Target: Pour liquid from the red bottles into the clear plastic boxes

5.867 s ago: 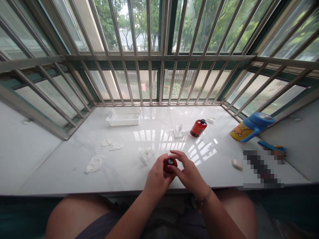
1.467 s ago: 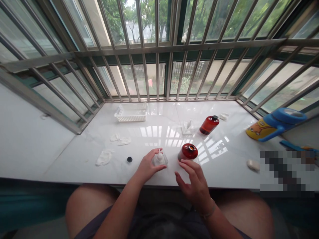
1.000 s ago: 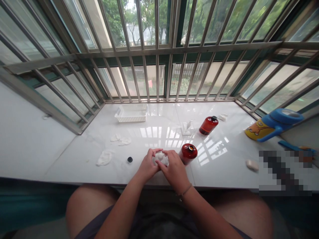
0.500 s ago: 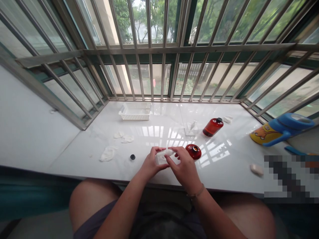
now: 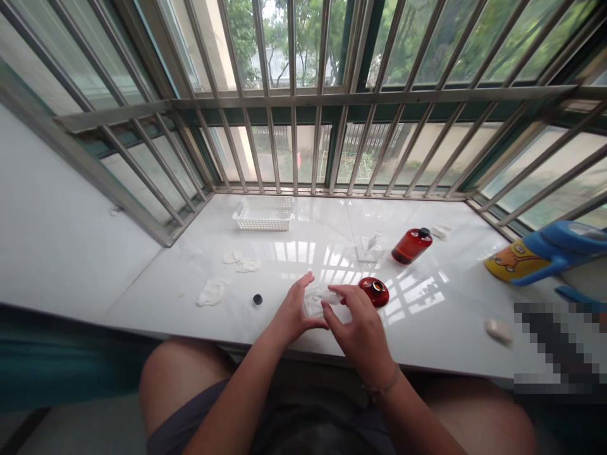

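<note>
The white pump (image 5: 331,296) is pinched in the right hand (image 5: 361,321), left hand (image 5: 291,316) spread round a clear tray (image 5: 313,308). I think a loose pinch could drop it.

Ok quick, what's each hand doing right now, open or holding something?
Left hand: open, spread around the clear tray; can't tell if it's touching.
Right hand: closed, holding the pump.

White marbled counter (image 5: 427,328) — basket (image 5: 263,224), black cap (image 5: 257,299), open red bottle (image 5: 379,298), capped red bottle (image 5: 411,246).
</note>
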`<state>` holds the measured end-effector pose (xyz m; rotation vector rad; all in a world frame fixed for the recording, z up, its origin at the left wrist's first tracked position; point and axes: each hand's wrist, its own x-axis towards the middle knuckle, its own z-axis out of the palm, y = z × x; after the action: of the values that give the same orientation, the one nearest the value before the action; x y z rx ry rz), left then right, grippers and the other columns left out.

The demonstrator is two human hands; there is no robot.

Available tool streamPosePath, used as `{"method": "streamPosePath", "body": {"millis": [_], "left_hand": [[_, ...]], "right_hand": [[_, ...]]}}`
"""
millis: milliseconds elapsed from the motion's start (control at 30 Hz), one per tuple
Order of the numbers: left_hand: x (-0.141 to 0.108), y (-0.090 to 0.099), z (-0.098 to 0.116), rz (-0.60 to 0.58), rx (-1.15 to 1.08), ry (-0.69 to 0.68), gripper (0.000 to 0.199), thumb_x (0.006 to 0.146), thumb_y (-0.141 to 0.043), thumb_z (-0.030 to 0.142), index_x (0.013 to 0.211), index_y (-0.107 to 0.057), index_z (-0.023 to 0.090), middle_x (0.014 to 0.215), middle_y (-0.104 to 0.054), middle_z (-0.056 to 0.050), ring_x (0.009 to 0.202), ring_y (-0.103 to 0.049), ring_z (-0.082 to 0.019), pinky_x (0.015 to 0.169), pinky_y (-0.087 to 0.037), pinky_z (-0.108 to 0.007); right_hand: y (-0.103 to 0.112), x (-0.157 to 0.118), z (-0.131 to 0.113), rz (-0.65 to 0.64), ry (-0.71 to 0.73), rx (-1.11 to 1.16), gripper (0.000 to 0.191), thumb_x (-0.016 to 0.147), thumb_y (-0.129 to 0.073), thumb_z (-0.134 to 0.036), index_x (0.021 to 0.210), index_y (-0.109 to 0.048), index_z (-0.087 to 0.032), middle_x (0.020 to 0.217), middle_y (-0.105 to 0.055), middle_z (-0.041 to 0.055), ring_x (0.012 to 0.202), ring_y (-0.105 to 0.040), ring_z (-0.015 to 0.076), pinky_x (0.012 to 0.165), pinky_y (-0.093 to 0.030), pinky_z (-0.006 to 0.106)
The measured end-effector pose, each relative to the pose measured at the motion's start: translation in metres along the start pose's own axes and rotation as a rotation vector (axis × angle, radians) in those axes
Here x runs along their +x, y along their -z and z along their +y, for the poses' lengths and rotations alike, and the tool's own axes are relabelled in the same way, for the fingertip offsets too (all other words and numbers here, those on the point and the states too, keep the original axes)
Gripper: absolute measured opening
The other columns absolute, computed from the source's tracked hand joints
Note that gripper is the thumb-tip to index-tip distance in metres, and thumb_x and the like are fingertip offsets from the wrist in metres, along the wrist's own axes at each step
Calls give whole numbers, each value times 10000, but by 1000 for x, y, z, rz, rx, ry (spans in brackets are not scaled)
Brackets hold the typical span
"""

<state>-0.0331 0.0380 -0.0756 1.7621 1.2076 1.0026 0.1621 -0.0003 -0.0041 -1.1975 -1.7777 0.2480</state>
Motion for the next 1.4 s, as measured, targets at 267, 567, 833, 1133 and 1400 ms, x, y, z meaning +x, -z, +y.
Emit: {"method": "streamPosePath", "body": {"millis": [267,567,833,1133,1400], "left_hand": [[-23,34,47,213,-122,146,465,973,-728,610,1220,-739,216,1274,-750,-130,1136,-713,-288,1028,-569,-436],[-40,18,94,90,-802,425,385,880,-885,484,1041,-803,145,940,-753,-58,822,-617,-146,825,-513,-275],[-40,45,85,310,-918,513,425,767,-945,441,1016,-753,155,990,-741,-71,857,-648,-158,764,-521,-250],[-72,195,-18,582,947,341,396,924,-577,411,1140,-767,138,1157,-730,-187,1096,-640,-380,1055,-509,-545],[-85,223,-76,438,996,400,463,960,-491,404,1220,-766,136,1253,-747,-188,1139,-664,-378,1080,-522,-513]], "right_hand": [[12,-3,1,139,119,15,363,968,-752,-151,1299,-658,-266,1199,-721,98,1139,-680,287,946,-621,485],[-8,-9,-13,50,374,16,348,983,-717,-63,1282,-676,-237,1215,-779,83,1105,-667,281,943,-601,495],[-14,-9,-23,17,400,11,557,957,-780,-96,1462,-587,-230,1514,-621,160,1354,-616,319,1077,-591,532],[25,-26,-8,126,321,72,647,900,-823,-47,1465,-556,-215,1433,-623,171,1323,-645,320,1049,-606,538],[44,-38,14,215,238,-9,658,897,-823,-61,1469,-556,-248,1346,-664,121,1237,-690,294,999,-626,505]]}}
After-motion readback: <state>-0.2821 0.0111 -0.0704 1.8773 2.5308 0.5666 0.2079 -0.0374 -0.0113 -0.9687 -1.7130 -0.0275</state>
